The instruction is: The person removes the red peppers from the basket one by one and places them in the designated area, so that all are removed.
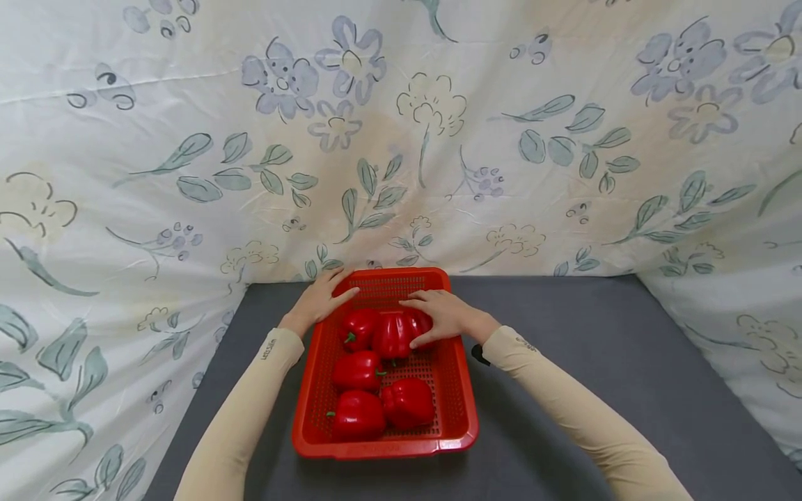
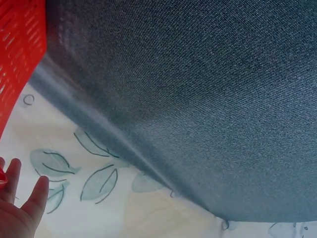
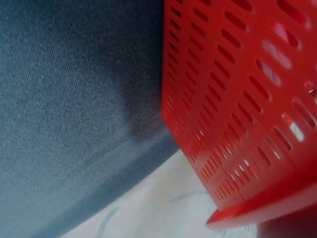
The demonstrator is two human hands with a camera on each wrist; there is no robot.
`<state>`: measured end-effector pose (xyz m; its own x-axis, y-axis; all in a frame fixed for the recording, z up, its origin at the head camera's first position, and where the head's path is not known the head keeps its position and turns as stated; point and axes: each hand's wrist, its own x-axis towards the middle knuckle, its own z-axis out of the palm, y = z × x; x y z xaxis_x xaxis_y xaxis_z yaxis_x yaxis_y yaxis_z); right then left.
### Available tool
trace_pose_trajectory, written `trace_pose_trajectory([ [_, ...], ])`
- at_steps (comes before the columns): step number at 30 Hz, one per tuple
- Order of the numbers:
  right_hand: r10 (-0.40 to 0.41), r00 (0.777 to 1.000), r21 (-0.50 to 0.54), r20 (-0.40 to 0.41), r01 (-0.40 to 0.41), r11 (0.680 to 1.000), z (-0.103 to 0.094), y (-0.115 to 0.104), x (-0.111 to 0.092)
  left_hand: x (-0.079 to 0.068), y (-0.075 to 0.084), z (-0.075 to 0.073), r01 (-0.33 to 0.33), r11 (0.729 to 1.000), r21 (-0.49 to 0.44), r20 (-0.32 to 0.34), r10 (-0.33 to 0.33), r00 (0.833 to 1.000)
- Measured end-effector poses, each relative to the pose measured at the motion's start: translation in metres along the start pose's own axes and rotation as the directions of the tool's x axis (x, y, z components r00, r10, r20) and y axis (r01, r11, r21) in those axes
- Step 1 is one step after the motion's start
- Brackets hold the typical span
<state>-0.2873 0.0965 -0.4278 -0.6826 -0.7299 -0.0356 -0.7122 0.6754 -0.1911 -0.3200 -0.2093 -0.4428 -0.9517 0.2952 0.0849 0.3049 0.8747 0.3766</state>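
Several glossy red bell peppers lie in a red plastic basket point(image 1: 466, 417) in the head view. My right hand point(image 1: 443, 316) reaches over the basket's right side, its thumb and fingers around a red bell pepper point(image 1: 421, 322) that it partly covers. Beside that pepper sits a ribbed bell pepper point(image 1: 392, 335). At the back left, my left hand point(image 1: 318, 300) is over the basket rim, fingers and thumb spread apart, near another bell pepper point(image 1: 358, 328). The left wrist view catches part of the left hand point(image 2: 20, 210) at its lower left corner. The right wrist view shows no hand.
Nearer the front of the basket are three more peppers, one of them a blocky bell pepper point(image 1: 409, 402). The basket stands on a dark grey tabletop point(image 1: 564, 348). Behind and at both sides hangs a floral cloth point(image 1: 401, 174). Slotted basket walls point(image 3: 233, 89) fill much of the right wrist view.
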Motion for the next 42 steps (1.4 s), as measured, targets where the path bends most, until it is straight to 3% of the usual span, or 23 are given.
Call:
trace_pose_trajectory([
  [8,0.016,0.999,-0.051,0.046,-0.014,0.999,0.004,-0.001,0.002,0.001,-0.002,0.001,-0.016,1.0,-0.003,-0.025,0.016,1.0],
  [19,0.033,0.997,-0.076,0.071,-0.028,0.997,0.005,-0.003,0.005,0.0,0.0,0.001,-0.003,1.0,-0.02,-0.008,0.003,1.0],
  [35,-0.022,0.998,-0.073,-0.056,0.018,0.997,-0.003,-0.002,-0.001,0.001,-0.002,0.001,0.014,1.0,-0.021,0.0,-0.014,1.0],
  [42,0.009,0.995,-0.035,-0.104,-0.013,0.999,-0.01,0.001,-0.005,0.0,-0.002,0.002,0.014,1.0,-0.014,-0.004,-0.014,1.0],
])
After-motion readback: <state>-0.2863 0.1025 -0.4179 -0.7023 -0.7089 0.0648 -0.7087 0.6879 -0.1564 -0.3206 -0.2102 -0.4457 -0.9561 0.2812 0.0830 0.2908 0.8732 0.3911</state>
